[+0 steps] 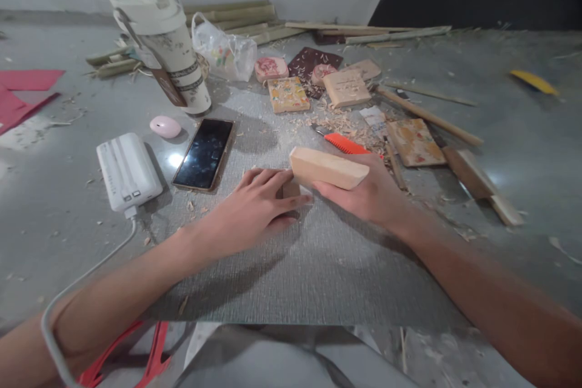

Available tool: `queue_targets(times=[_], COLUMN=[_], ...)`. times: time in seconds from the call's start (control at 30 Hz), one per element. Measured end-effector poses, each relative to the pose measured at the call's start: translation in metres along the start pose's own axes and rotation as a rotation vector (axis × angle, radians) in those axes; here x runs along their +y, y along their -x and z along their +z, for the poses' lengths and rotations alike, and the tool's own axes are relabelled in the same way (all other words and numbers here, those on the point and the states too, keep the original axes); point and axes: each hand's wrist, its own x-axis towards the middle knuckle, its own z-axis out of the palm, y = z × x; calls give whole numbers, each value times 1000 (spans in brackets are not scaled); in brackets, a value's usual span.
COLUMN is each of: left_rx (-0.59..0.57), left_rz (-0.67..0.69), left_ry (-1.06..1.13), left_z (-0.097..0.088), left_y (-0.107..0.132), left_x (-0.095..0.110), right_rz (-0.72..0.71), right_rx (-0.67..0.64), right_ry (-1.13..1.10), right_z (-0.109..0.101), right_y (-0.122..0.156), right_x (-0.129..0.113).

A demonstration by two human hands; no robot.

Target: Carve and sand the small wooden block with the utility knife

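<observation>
Head view: nearest, a white cable [107, 257] runs past the left forearm to a power bank [128, 171], lying left of the left hand. The left hand [261, 203] is palm down, fingers extended over a pale piece [291, 190] on the grey tabletop [254, 291], seemingly to keep it from sliding; the fingers hide too much to tell what it is. Just to its right, the right hand [366, 188] grips a wooden block [330, 168] tipped on its side, thumb along the near edge, probably for a firm hold on that narrow form. Close beyond the right hand lies an orange-handled tool [348, 144] among shavings [336, 122], perhaps put there to be within reach.

Ahead and left of the left hand are a phone [204, 154] and a pink case [165, 127], apparently shut. Farther, a lidded tumbler [175, 51] stands upright, contents hidden. Beyond both hands, a clear plastic bag [245, 59] shows small coloured bits inside, too blurred to identify; patterned blocks [288, 95] sit to its right, bamboo strips [236, 14] behind.
</observation>
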Motion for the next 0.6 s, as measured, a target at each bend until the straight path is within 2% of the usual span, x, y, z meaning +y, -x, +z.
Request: queue_targets(times=[0.2,0.37,0.53,0.6], left_rx=[10,18,3,6], left_rz=[-11,-4,5,8], left_ry=[58,43,9,9], left_z=[-1,2,1,1], left_y=[0,0,0,0], left_x=[0,-1,-1,-1], right_rz=[-109,-29,21,9], right_rx=[-81,78,-92,-72], right_ry=[16,21,-48,-42], right_z=[1,0,-3,-3], right_y=[1,-2,0,-1], right_x=[0,7,2,2])
